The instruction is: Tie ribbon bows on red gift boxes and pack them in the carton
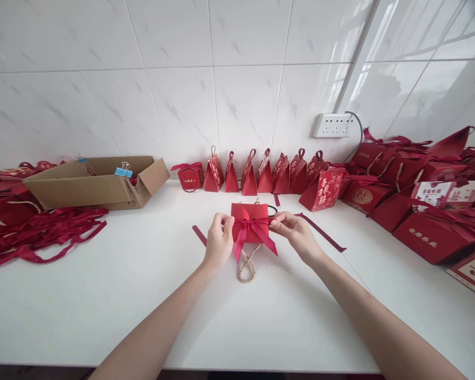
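A small red gift box (pixel 250 212) lies on the white table (pixel 103 295) in front of me. A red ribbon bow (pixel 253 230) is tied across it, its tails hanging down toward me. A gold rope handle (pixel 247 268) loops out below the box. My left hand (pixel 218 241) pinches the bow's left loop, fingers closed. My right hand (pixel 295 232) pinches the bow's right loop, fingers closed too.
A row of several closed red gift bags (pixel 261 174) stands along the tiled wall. An open cardboard box (pixel 95 182) with a blue binder clip (pixel 123 171) sits at left beside a heap of red ribbons (pixel 43 232). More red boxes (pixel 431 232) crowd the right; loose ribbon strips (pixel 320 232) lie nearby.
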Demonstrator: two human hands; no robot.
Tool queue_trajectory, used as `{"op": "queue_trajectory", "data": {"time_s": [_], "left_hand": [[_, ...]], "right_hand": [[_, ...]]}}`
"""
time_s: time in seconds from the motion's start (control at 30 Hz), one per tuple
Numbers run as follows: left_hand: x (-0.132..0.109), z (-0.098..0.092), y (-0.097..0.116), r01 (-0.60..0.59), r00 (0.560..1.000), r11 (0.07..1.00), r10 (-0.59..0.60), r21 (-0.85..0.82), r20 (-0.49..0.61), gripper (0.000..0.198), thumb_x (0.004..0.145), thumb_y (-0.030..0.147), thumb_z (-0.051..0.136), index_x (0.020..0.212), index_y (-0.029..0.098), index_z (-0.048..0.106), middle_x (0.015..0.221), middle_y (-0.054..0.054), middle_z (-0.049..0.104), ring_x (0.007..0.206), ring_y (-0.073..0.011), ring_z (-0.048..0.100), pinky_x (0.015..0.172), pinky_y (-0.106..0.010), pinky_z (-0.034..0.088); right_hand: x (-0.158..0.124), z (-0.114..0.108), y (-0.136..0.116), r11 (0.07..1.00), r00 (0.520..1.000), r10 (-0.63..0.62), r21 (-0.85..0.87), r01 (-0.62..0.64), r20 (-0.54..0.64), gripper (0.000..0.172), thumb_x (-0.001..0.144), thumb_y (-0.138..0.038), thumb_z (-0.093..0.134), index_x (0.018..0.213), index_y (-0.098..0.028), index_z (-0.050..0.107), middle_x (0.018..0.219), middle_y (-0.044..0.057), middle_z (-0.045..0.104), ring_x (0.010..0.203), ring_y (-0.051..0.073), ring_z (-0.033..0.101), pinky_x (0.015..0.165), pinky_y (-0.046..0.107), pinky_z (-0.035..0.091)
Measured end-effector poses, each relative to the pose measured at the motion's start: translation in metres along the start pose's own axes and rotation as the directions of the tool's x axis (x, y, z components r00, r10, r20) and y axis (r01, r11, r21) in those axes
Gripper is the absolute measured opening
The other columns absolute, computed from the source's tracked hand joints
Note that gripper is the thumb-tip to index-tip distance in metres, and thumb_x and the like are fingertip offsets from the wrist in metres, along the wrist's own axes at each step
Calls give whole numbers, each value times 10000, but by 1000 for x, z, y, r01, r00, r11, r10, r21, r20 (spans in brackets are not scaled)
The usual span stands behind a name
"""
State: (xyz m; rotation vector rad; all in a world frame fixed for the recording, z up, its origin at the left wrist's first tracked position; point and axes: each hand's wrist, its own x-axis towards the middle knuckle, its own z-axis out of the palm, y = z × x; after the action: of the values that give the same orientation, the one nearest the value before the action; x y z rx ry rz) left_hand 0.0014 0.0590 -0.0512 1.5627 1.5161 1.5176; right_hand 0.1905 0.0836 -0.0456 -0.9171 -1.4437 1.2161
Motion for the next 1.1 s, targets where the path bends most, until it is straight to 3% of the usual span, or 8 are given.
{"op": "queue_trajectory", "data": {"time_s": [0.1,0.23,0.6,0.7,0.8,0.87,0.97,1.1], "left_hand": [[4,-4,-5,-65,997,998,66,-17,43,233,902,360,370,724,211,395,583,49,360,490,-108,352,489,-226,332],[7,-6,-8,-121,991,991,124,-49,59,240,890,383,410,730,204,414,638,34,416,528,-101,383,511,-220,351],[2,-9,10,-278,958,954,268,-113,-99,162,812,320,596,859,201,497,813,-10,580,774,-130,591,707,-256,479],[-7,-5,10,-584,810,811,586,39,-34,119,817,259,616,868,210,521,774,3,608,723,-123,595,664,-253,470],[-12,-1,10,-877,476,458,868,146,141,123,803,128,617,846,211,537,705,29,610,621,-104,551,611,-258,422],[-14,-1,12,-938,316,270,924,219,214,149,790,68,598,828,205,554,656,36,600,569,-102,506,587,-270,388],[-13,-3,16,-934,229,149,947,324,225,155,777,47,577,807,197,594,589,35,560,526,-108,454,555,-281,354],[-12,-8,20,-915,192,114,967,387,169,220,782,42,515,847,220,626,547,40,519,486,-110,428,533,-287,326]], "right_hand": [[0,-6,1,981,979,-124,-131,145,161,565,604,-437,787,1071,-260,523,1247,86,470,1196,277,438,990,477,394],[-2,-8,4,916,938,-145,-316,248,316,1114,571,-310,813,1419,-343,92,1487,101,144,1385,288,149,1084,507,260],[-5,3,8,778,896,-301,-460,428,325,973,618,-111,656,1419,-303,138,1388,120,291,1258,298,367,997,508,396],[-6,5,8,754,895,-314,-489,438,317,967,619,-123,666,1412,-288,138,1371,133,319,1246,306,378,985,510,400],[-6,5,10,754,891,-316,-483,444,326,980,619,-159,700,1413,-281,138,1389,140,301,1234,306,390,961,493,426],[-5,5,11,758,885,-317,-469,453,341,989,622,-175,714,1415,-292,135,1412,137,275,1241,306,380,942,485,444],[-5,4,11,750,875,-337,-463,472,347,992,618,-148,713,1414,-299,140,1409,128,278,1238,294,379,946,478,449],[-5,3,10,738,862,-390,-450,503,325,982,618,-114,688,1416,-298,147,1374,121,313,1235,291,379,944,483,459]]}}
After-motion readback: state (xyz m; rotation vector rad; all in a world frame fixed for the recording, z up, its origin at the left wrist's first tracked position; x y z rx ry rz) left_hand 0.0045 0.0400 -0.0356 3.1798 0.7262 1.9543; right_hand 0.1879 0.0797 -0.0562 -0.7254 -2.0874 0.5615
